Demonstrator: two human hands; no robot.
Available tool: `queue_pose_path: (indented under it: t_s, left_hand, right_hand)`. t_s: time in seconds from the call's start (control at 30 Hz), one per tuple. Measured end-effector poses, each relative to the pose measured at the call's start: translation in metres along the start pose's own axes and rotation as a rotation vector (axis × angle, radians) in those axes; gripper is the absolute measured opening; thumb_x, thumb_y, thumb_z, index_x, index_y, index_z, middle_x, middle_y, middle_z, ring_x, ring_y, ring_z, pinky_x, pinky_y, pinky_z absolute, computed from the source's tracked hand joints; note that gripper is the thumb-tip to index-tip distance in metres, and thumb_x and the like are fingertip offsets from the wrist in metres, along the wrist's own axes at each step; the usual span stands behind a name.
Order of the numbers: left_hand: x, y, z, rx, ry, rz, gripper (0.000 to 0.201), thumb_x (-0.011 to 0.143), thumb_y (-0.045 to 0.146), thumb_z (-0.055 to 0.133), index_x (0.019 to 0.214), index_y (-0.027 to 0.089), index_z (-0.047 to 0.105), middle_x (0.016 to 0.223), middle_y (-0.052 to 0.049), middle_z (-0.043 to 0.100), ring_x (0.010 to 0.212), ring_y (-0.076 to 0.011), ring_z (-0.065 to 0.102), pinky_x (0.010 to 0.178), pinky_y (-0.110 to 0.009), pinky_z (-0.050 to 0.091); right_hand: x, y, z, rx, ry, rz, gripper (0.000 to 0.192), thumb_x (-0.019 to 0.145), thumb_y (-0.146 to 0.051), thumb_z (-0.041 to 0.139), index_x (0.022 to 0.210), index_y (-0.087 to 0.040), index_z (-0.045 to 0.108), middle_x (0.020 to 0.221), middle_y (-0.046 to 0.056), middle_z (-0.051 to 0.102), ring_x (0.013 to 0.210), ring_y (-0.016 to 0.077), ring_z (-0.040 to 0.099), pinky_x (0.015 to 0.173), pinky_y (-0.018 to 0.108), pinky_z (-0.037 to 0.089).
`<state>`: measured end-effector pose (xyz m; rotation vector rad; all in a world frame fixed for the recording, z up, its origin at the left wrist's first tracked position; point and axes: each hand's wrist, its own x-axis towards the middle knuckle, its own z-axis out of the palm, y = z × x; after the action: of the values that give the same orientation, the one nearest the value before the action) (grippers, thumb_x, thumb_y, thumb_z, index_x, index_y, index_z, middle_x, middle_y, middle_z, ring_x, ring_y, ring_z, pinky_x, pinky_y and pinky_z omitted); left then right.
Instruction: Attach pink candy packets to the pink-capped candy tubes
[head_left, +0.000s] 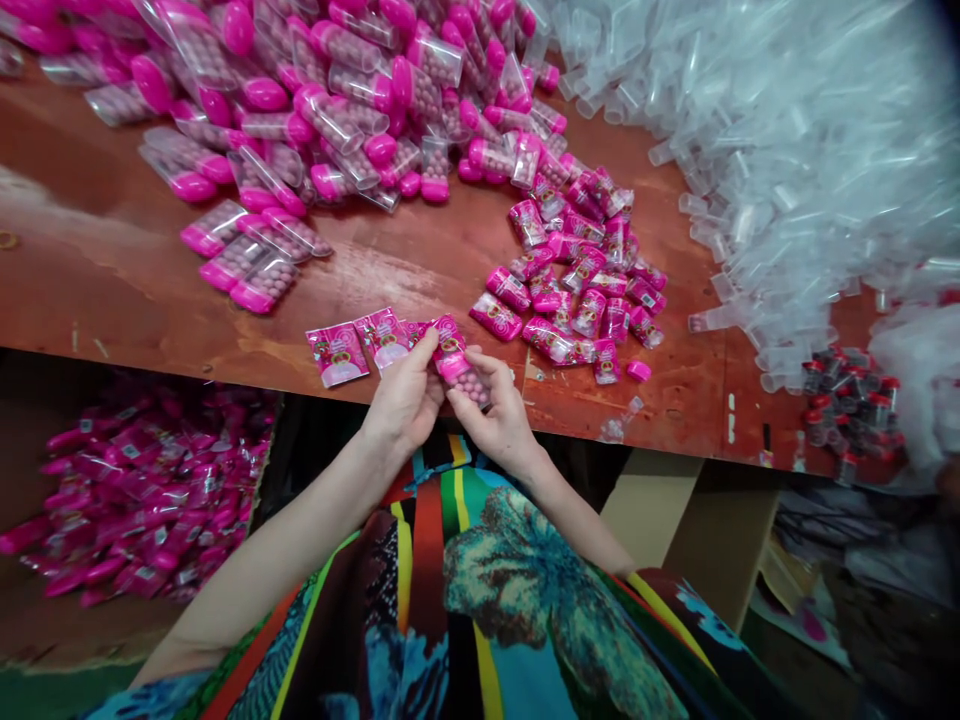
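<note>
Hot pink on the container's cap [453, 366] at the centre, with dusty mauve in the beads [470, 388], pink again with a pale patch on the flat wrappers [337, 352] left of centre, reddish brown over the tabletop [420, 262], and yellow, green and rust stripes beside a teal floral print on the clothing [430, 520] at bottom centre.

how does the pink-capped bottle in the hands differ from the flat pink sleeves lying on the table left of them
The bottle is rounded and see-through, showing small pink balls inside, while the sleeves are flat and printed.
The bottle is in the grip of the right hand; the sleeves lie on the table near its front edge.
Both have bright pink: the bottle on its cap, the sleeves in their print.
</note>
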<state>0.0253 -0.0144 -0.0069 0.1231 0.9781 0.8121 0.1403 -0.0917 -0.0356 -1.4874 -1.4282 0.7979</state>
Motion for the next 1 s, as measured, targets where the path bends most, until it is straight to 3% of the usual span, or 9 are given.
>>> queue_pose_path:
  t_s: [0.23,0.53,0.77,0.9,1.0]
  left_hand:
    - [-0.006,-0.007,-0.006,0.105,-0.165,-0.024,0.032,0.067,0.036,0.092,0.073,0.011,0.073,0.071,-0.003,0.070,0.066,-0.0108,0.062,0.066,-0.022,0.052]
    - [-0.006,-0.006,-0.004,0.021,-0.175,-0.019,0.017,0.074,0.024,0.086,0.080,0.012,0.076,0.081,-0.005,0.072,0.076,-0.0128,0.065,0.079,-0.025,0.053]
    - [-0.011,-0.008,0.002,0.044,-0.096,0.061,0.022,0.066,0.021,0.090,0.082,0.012,0.077,0.078,-0.003,0.072,0.077,-0.0126,0.066,0.081,-0.024,0.053]
    - [-0.011,-0.011,0.005,0.032,-0.095,0.051,0.020,0.069,0.023,0.089,0.081,0.013,0.076,0.080,-0.002,0.073,0.077,-0.0123,0.067,0.082,-0.024,0.054]
    - [-0.010,-0.011,0.003,-0.009,-0.127,0.021,0.013,0.074,0.021,0.084,0.080,0.013,0.076,0.084,-0.003,0.074,0.081,-0.0127,0.068,0.084,-0.024,0.054]
  right_hand:
    - [0.004,0.001,0.004,-0.004,0.011,-0.008,0.053,0.092,-0.034,0.065,0.138,-0.026,0.042,0.124,0.010,0.065,0.110,0.0224,0.069,0.094,0.041,0.060]
    - [0.013,-0.006,0.002,0.103,-0.022,0.094,0.056,0.094,-0.038,0.063,0.144,-0.026,0.041,0.136,0.011,0.060,0.125,0.0244,0.062,0.107,0.045,0.055]
    - [0.010,-0.003,0.005,-0.017,0.006,0.089,0.060,0.091,-0.035,0.066,0.144,-0.026,0.039,0.130,0.012,0.062,0.108,0.0246,0.068,0.094,0.044,0.060]
    - [0.012,-0.002,0.006,0.139,-0.059,0.145,0.068,0.095,-0.035,0.062,0.151,-0.027,0.026,0.104,0.006,0.065,0.086,0.0205,0.068,0.082,0.041,0.062]
    - [0.015,-0.003,0.005,0.217,-0.053,0.161,0.067,0.094,-0.036,0.064,0.150,-0.028,0.027,0.111,0.007,0.064,0.094,0.0204,0.068,0.087,0.042,0.061]
